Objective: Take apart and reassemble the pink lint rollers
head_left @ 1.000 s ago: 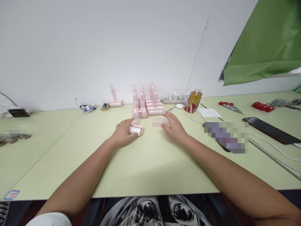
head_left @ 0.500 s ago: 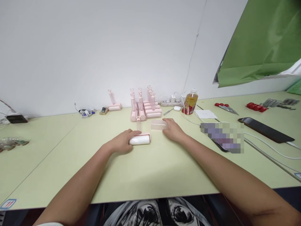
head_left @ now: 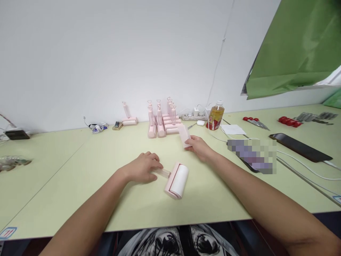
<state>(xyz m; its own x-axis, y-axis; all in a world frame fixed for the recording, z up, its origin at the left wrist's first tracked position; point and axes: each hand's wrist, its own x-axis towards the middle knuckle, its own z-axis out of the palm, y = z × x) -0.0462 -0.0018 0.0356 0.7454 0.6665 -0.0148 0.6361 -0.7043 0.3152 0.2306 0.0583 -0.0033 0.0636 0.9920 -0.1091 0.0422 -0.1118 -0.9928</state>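
Note:
A pink lint roller (head_left: 179, 180) with a white paper roll lies tilted at the front middle of the table, its clear handle pointing left. The thumb and forefinger of my left hand (head_left: 144, 168) are closed about the handle's end. Farther back on the right, my right hand (head_left: 199, 146) grips a translucent cover (head_left: 184, 136) by its near end, holding it aslant. Behind the cover stand several pink lint rollers (head_left: 160, 129) in a group, with their handles upright.
One more pink lint roller (head_left: 129, 121) is by the wall, beside a small box (head_left: 117, 126) and coiled cables (head_left: 99, 128). On the right are a drink bottle (head_left: 216, 116), a power strip (head_left: 190, 117), white paper (head_left: 233, 129), a phone (head_left: 300, 147) with cables and red-handled tools (head_left: 255, 121).
The lint roller has turned and come nearer to me, its roll now to the right of my left hand. My right hand has raised and tilted the cover.

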